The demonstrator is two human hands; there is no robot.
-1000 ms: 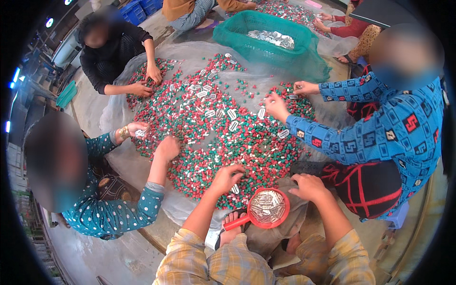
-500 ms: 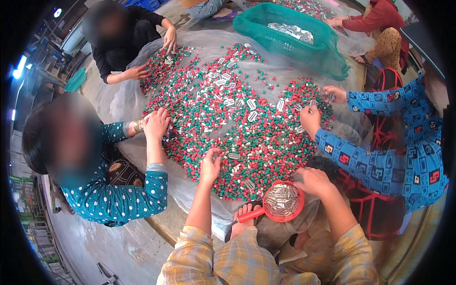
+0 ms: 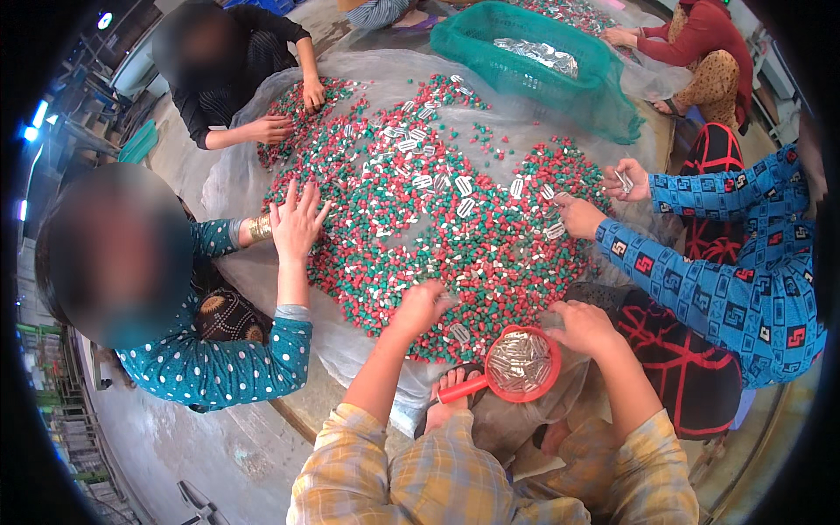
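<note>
My left hand (image 3: 423, 306) is closed at the fingertips over the near part of a heap of small red, green and white pieces (image 3: 376, 271). A silvery slotted piece (image 3: 449, 301) shows at its fingers. Close to it lies another slotted piece (image 3: 459, 332) on the heap. My right hand (image 3: 584, 327) is beside the rim of a red round dipper with a handle (image 3: 555, 374), its thumb and fingers drawn together. Whatever they pinch is too small to make out. Many narrow silvery slotted pieces (image 3: 519, 360) fill the dipper, which rests near my foot (image 3: 451, 385).
A clear plastic sheet (image 3: 350, 66) lies under the heap. A co-worker in polka dots (image 3: 236, 367) sits left, one in blue patterned sleeves (image 3: 700, 289) right, and one in black (image 3: 254, 52) far left. A green mesh-covered basket (image 3: 455, 44) with silvery pieces stands at the back.
My left hand has moved right and taken up a slotted piece that lay on the heap. My right hand stays by the dipper. The left co-worker's hand has lifted, fingers spread.
</note>
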